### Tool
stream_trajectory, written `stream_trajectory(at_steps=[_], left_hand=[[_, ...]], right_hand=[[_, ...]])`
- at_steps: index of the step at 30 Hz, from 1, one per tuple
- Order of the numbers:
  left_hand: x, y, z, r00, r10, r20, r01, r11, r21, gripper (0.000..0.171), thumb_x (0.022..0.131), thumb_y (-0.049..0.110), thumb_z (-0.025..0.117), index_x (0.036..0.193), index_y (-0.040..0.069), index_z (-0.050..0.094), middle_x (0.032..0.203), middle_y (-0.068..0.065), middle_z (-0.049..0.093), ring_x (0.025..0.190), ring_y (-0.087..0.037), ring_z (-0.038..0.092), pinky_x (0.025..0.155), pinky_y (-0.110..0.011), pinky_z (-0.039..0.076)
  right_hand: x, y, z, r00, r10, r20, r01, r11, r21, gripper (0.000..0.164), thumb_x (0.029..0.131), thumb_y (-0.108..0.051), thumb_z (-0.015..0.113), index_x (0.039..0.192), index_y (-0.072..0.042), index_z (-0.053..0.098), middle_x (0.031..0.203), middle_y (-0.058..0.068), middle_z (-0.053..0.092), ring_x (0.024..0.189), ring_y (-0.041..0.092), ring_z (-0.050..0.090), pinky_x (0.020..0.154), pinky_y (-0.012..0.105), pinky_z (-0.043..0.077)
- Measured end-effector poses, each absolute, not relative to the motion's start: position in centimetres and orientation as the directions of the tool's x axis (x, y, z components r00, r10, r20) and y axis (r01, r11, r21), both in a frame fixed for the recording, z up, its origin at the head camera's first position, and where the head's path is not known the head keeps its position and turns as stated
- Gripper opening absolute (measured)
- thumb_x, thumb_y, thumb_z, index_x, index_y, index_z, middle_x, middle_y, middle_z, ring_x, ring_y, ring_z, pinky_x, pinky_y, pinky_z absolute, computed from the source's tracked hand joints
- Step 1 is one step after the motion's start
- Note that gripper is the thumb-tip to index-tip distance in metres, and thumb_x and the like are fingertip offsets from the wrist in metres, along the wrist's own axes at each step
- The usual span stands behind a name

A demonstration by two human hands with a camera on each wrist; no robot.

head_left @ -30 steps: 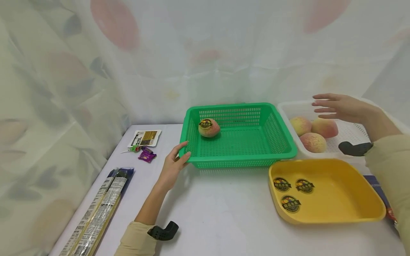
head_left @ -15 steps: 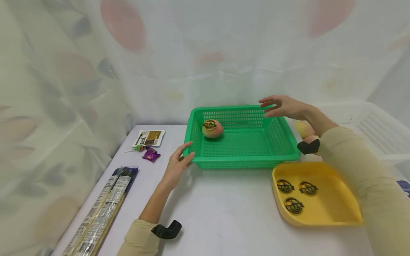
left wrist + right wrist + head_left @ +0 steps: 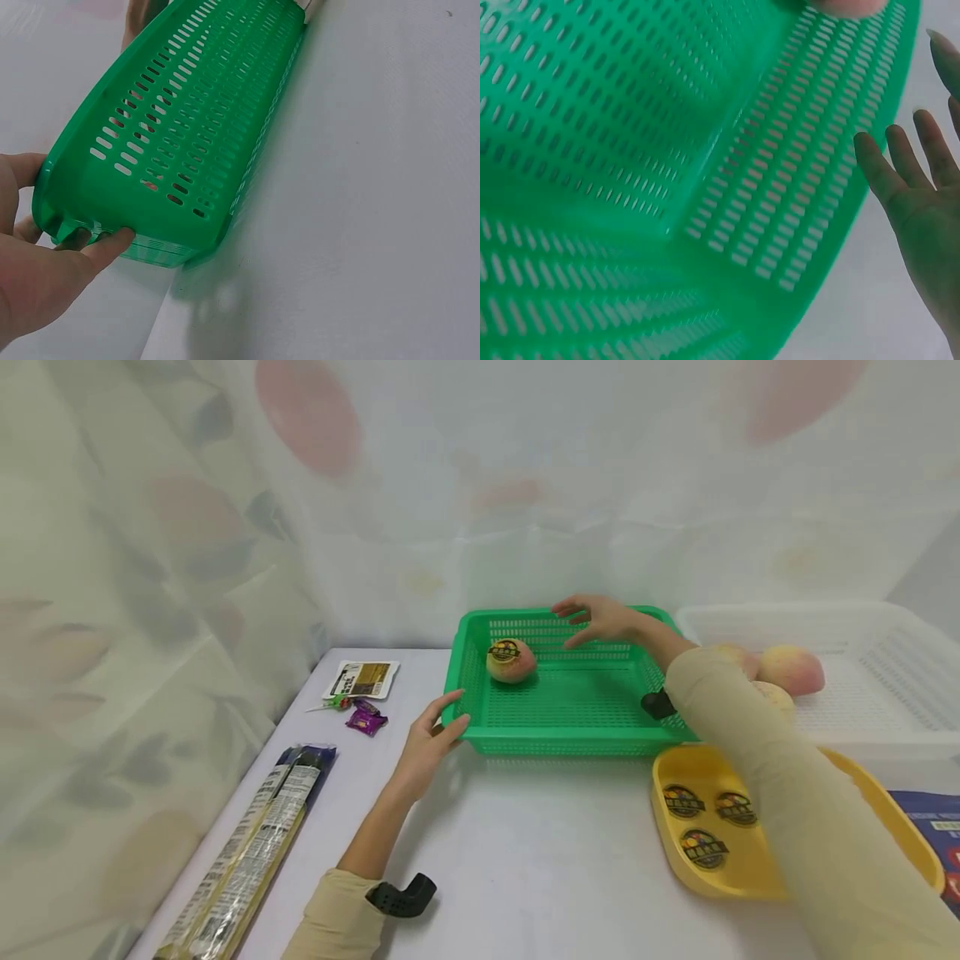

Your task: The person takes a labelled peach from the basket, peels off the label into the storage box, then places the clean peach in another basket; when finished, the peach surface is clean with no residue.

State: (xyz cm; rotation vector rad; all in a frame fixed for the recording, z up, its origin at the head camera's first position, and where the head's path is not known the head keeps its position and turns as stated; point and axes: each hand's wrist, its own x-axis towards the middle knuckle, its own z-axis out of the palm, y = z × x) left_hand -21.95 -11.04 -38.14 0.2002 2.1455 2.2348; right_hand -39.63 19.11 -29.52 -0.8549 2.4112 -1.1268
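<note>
My left hand (image 3: 420,752) grips the front left corner of a green plastic basket (image 3: 551,741). In the left wrist view its thumb lies against the basket's outer wall, with a finger at the rim. A peach (image 3: 516,667) bearing a dark round sticker (image 3: 503,650) sits inside at the basket's left. Over the basket's back part my right hand (image 3: 603,617) hovers with loosely bent fingers and nothing held. The right wrist view shows this hand (image 3: 930,217) near the basket's slotted wall; part of the peach peeks in at that view's top edge.
To the right stands a white basket (image 3: 862,693) with several peaches (image 3: 792,670). In front, a yellow tray (image 3: 708,883) bears round stickers (image 3: 703,848), partly behind my right sleeve. Left lie long packets (image 3: 251,852), a white pouch (image 3: 363,679), purple candies (image 3: 366,721) and a lollipop (image 3: 340,702).
My right hand has moved left from above the white basket to above the green one. The left hand keeps its grip on the corner. The head view has shifted slightly.
</note>
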Motion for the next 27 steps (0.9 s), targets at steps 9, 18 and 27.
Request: stream_trajectory(at_steps=[9,18,27], left_hand=[[-21.7,-10.7,-38.1,-0.987,0.129,0.095,0.086,-0.075,0.993,0.049,0.098,0.009,0.054,0.144,0.007,0.038,0.149,-0.021,0.025,0.125,-0.04,0.043,0.097,-0.031,0.046],[-21.3,-10.4,-38.0,-0.987,0.135,0.084,0.076,-0.062,0.995,0.05,0.098,0.012,0.056,0.144,0.009,0.039,0.149,-0.016,0.027,0.124,-0.033,0.046,0.098,-0.033,0.045],[-21.0,-10.0,-37.8,-0.985,0.151,0.078,0.073,-0.043,0.996,0.05,0.098,0.014,0.056,0.144,0.01,0.039,0.149,-0.016,0.027,0.124,-0.03,0.047,0.099,-0.032,0.044]], right_hand=[[-40.0,15.0,-31.1,-0.693,-0.715,-0.097,-0.452,0.534,-0.714,0.073,0.085,0.002,0.07,0.146,0.002,0.029,0.149,0.023,0.026,0.134,0.044,0.026,0.103,0.049,0.037],[-39.7,12.4,-32.2,-0.712,-0.691,-0.123,-0.483,0.609,-0.629,0.076,0.084,-0.002,0.071,0.147,-0.004,0.03,0.148,0.022,0.029,0.134,0.041,0.027,0.105,0.051,0.034],[-39.2,11.5,-33.4,-0.738,-0.669,-0.084,-0.514,0.639,-0.573,0.075,0.08,-0.006,0.076,0.143,0.003,0.037,0.14,0.023,0.039,0.128,0.037,0.036,0.104,0.049,0.036]])
